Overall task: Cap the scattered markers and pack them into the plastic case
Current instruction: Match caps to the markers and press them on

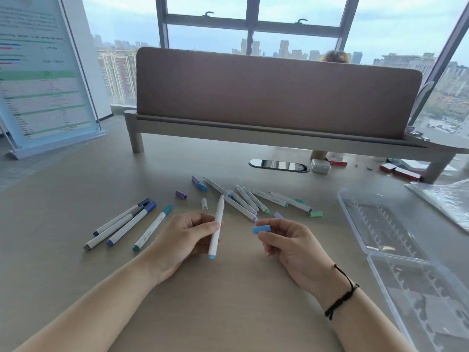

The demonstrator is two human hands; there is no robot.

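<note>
A beige worktop [76, 199] beneath city-view windows [291, 34]; a marker [217, 226] is gripped by the left hand [182, 240], a blue cap [261, 229] pinched by the right hand [291, 247].

I see a pale wood-grain counter [76, 199], a brown felt divider panel [276, 95] on a grey stand, tall grey-framed windows [250, 24] beyond; hazy daylight, city towers.

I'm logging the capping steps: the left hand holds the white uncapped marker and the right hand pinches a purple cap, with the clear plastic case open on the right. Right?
Not quite. The head view shows the cap pinched in the right hand is a light blue cap, not purple. The left hand does hold the white uncapped marker, and the clear plastic case lies open on the right.
</note>
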